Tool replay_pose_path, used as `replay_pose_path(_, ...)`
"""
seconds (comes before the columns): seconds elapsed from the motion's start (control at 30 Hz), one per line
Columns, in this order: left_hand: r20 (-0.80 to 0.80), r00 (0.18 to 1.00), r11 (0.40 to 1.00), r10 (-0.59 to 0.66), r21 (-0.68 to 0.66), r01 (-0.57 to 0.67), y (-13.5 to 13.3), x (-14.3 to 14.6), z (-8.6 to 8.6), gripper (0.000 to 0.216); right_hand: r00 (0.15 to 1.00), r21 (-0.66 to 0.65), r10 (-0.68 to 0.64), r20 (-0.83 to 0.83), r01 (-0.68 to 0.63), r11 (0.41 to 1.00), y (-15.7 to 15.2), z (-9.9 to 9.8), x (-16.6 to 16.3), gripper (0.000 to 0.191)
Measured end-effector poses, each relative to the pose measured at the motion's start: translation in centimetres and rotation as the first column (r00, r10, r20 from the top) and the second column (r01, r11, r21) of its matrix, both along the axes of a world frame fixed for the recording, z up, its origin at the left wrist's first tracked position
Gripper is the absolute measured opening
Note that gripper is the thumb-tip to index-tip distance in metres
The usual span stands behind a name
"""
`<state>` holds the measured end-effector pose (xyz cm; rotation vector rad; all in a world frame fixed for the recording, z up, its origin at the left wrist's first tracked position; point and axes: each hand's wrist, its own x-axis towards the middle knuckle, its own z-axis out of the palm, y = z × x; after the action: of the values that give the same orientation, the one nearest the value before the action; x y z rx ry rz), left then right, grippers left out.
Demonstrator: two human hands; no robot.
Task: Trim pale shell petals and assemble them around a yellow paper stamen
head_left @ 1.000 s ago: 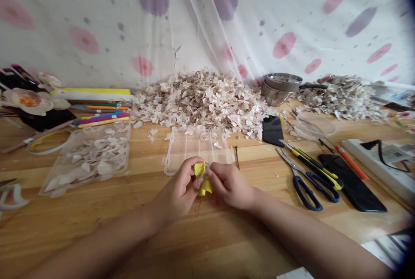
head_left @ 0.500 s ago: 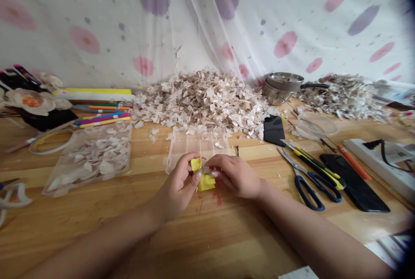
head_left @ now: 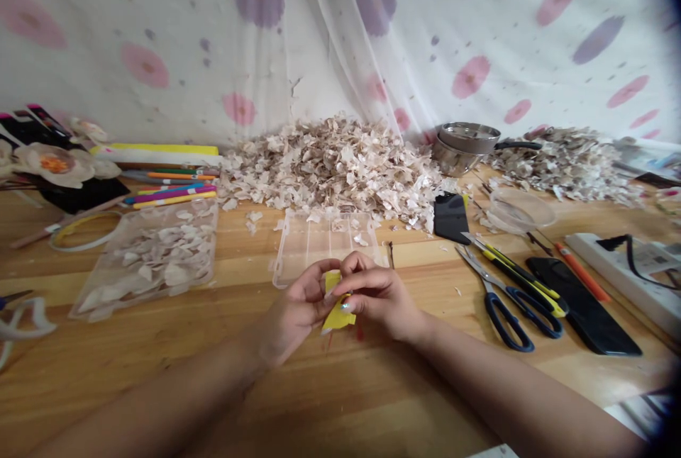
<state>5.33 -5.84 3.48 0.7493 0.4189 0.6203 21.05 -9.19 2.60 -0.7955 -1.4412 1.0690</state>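
A small piece of yellow crepe-like paper (head_left: 340, 316) is pinched between my two hands above the table. My left hand (head_left: 299, 309) grips its left side with thumb and fingers pressed together. From the right, my right hand (head_left: 380, 298) closes thumb and index finger on the paper, and its fingers cover part of it. Something pale shows at the paper's lower tip, too small to name. Just beyond my hands lies a clear plastic compartment box (head_left: 301, 249) with a few pale flakes in it.
A heap of pale flakes (head_left: 330, 167) lies against the curtain. To the left is a clear tray of petal-like pieces (head_left: 154, 259) beside coloured pens (head_left: 173, 196). On the right lie scissors (head_left: 508, 316), a yellow-black cutter (head_left: 524, 281), a black phone (head_left: 590, 313) and a white power strip (head_left: 633, 281).
My right hand has turned and come in closer to my left, its thumb and index finger now on the yellow paper. Less of the paper shows, and the view has shifted slightly.
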Motion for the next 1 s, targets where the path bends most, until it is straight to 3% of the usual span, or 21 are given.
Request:
replay_pose_path(0.23, -0.013, 0.996, 0.996, -0.089, -0.007, 0.089, 0.3, -0.3, -0.6, 0.043, 0.973, -0.077, 0.220, -0.070, -0.225, 0.971, 0.6, 0.4, 1.2, 0.011)
replay_pose_path(0.4, -0.006, 0.988, 0.988, -0.154, -0.013, 0.154, 0.5, -0.5, -0.8, 0.047, 0.961, -0.118, 0.264, -0.082, -0.272, 0.955, 0.9, 0.3, 1.5, 0.014)
replay_pose_path(0.67, 0.012, 0.998, 0.997, -0.063, 0.055, 0.062, 0.3, 0.0, -1.7, 0.048, 1.000, -0.133, 0.005, -0.029, -0.009, 0.991, 0.4, -0.7, -0.4, 0.020)
replay_pose_path(1.0, -0.012, 0.999, 0.999, -0.033, -0.019, 0.033, 0.7, 0.1, -2.1, 0.047, 0.999, -0.144, 0.038, 0.013, -0.036, 0.989, 0.7, -0.5, 0.0, 0.025)
